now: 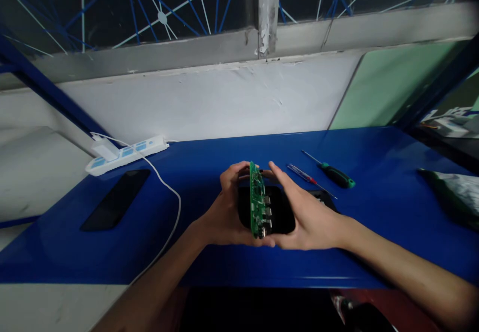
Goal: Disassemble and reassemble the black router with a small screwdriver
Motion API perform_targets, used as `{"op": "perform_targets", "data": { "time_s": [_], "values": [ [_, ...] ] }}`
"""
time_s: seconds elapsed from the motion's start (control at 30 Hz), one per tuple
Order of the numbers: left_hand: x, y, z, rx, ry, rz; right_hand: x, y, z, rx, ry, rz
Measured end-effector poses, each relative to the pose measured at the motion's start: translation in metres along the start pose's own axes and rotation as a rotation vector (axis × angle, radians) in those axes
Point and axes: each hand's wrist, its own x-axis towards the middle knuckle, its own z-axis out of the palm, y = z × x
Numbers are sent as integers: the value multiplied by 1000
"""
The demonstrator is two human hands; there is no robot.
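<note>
Above the blue table, a green circuit board stands on edge between my hands, with several metal connectors along its right side. A black open plastic casing with rounded corners is behind and around it. My left hand curls around the left side of the casing and board, thumb low and fingers at the far edge. From the right, my right hand grips the casing's side, its thumb near the board's lower end. Exactly where the board touches the casing is hidden. Another black part lies partly covered beyond my right hand.
A green-and-black screwdriver and a thin red-and-clear screwdriver lie right of my hands. At left are a black phone-like slab, a white power strip and a white cable. A silvery-green bag sits far right.
</note>
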Motion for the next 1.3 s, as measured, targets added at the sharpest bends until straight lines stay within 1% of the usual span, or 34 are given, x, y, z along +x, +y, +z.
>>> {"op": "perform_targets", "data": {
  "time_s": [0.07, 0.23, 0.33, 0.53, 0.73, 0.97, 1.13, 1.2, 1.3],
  "values": [
    [-1, -1, 0, 23, 21, -17, 0, 2, -1, -1, 23, 16],
    [-2, -8, -1, 144, 139, -40, -1, 9, -4, -64, 82, 35],
    [-1, -11, -3, 207, 170, -24, -2, 11, -7, -102, 85, 46],
    [2, -9, -8, 339, 211, 33, -4, 16, -14, -145, 106, 91],
    [-1, -10, -9, 396, 169, 35, -4, 20, -15, -207, 86, 119],
    [-1, -6, -9, 452, 78, 36, -4, 19, -17, -265, 95, 43],
    [-1, -3, -10, 474, -4, -6, -6, 18, -18, -264, 93, -33],
    [-2, -2, -10, 486, -21, -21, -7, 18, -19, -262, 91, -50],
    [-2, -2, -11, 491, -16, -32, -7, 18, -20, -267, 89, -59]
  ]
}}
